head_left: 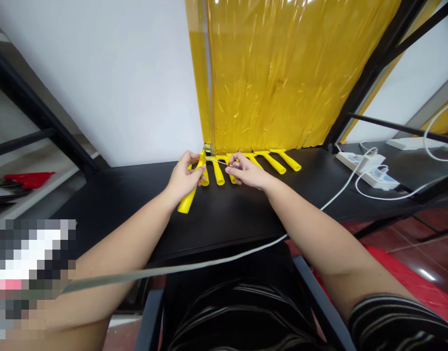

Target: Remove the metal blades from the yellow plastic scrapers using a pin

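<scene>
My left hand [183, 176] grips a yellow tube [187, 199] that slants down toward me on the black table [224, 214]. My right hand [248, 172] pinches one end of a thin silvery rod [215, 160]. The rod's other end reaches the top of the tube near my left fingers. Behind my hands, several more yellow tubes [275, 163] lie side by side at the foot of a yellow plastic curtain [282, 73].
A white power strip [359, 159] with plugs and a second one [383, 180] sit at the right, their white cables trailing across the table. A black shelf frame [44, 117] stands left, with a red object [28, 178] on it. A red seat [410, 278] is lower right.
</scene>
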### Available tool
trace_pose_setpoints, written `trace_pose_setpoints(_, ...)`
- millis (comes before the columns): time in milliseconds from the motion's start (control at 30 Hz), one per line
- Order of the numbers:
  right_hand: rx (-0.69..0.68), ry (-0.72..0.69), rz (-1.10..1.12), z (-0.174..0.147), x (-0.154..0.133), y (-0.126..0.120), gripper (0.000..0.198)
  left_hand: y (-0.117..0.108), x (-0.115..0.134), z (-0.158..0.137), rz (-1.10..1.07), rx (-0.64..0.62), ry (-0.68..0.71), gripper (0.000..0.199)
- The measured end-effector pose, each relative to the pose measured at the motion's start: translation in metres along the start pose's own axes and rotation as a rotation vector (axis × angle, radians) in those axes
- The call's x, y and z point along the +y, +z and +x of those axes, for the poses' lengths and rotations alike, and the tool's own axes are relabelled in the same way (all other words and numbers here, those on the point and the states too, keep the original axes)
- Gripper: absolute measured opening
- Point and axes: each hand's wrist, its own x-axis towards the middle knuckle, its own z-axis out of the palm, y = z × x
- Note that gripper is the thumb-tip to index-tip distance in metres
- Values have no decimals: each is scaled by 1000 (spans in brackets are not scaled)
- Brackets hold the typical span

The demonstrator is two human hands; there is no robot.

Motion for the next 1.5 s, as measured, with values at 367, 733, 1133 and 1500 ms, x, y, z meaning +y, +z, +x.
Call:
trace_pose_setpoints(367, -69, -121, 18, 0, 2, -1, 28, -1, 1, 0, -19, 10, -22, 33)
trace_pose_setpoints(733, 48, -67, -83, 3, 6, -1, 30, 3, 5, -3, -61, 0, -59, 32)
trace_pose_setpoints(1133, 57, -168, -287, -2, 0, 3, 30, 1, 2, 0, 3, 15, -88, 30)
trace_pose_setpoints(1500, 159, -321, -558, -7, -8, 7, 26, 3, 1, -3, 44, 31, -36, 39)
